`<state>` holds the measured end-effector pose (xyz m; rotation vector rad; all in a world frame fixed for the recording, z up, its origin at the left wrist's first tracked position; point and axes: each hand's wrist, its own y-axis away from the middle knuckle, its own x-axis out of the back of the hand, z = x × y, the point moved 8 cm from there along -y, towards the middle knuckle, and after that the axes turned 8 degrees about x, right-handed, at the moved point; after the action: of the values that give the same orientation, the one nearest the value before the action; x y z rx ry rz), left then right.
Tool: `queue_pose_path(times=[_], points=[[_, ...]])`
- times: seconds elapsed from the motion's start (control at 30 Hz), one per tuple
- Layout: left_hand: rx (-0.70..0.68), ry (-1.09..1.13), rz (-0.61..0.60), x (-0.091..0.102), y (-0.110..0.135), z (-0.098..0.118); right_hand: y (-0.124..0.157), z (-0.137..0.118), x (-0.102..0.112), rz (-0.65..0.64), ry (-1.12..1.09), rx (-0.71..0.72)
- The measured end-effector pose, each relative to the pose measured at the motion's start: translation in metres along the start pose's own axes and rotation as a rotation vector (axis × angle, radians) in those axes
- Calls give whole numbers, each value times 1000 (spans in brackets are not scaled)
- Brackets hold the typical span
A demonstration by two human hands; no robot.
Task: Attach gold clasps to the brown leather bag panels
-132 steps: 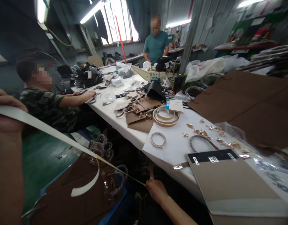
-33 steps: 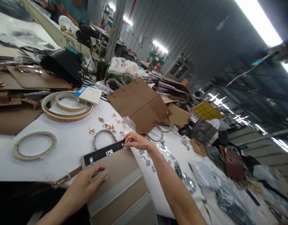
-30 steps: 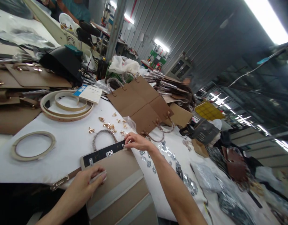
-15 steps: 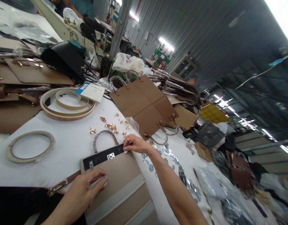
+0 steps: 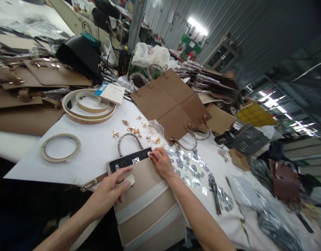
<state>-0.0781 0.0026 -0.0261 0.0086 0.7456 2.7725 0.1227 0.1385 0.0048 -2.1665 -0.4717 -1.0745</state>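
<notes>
My left hand pinches a white scrap. My curled right hand touches the tan panel; I can't tell if it's gripping.

— How did the bag lie?
— Taupe face up and slanted, its far end on the white worktop.
— And that far end?
— A black band ran along it, bearing a bright metal plate mid-way and a smaller one further left. A glossy, wrapped handle arched out beyond.
— The face itself?
— Broad pale stripes crossed it.
— Anything in the fingers?
— The left hand held a pale piece over the bag; the right hand pinched a small pale scrap at the band's right end.
</notes>
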Motion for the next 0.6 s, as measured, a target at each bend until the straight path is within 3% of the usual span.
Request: queue_pose_path(times=[0.13,0.27,0.33,0.6], points=[[-37,-35,27,6,9,10,-10,-50,20,-1,-81,60],[-94,-183,61,9,24,26,-16,-117,15,-233,-393,43],[-115,-235,63,8,31,33,-14,-139,7,-287,-450,48],[-124,-286,75,5,47,36,-6,-156,-6,-313,-358,65]])
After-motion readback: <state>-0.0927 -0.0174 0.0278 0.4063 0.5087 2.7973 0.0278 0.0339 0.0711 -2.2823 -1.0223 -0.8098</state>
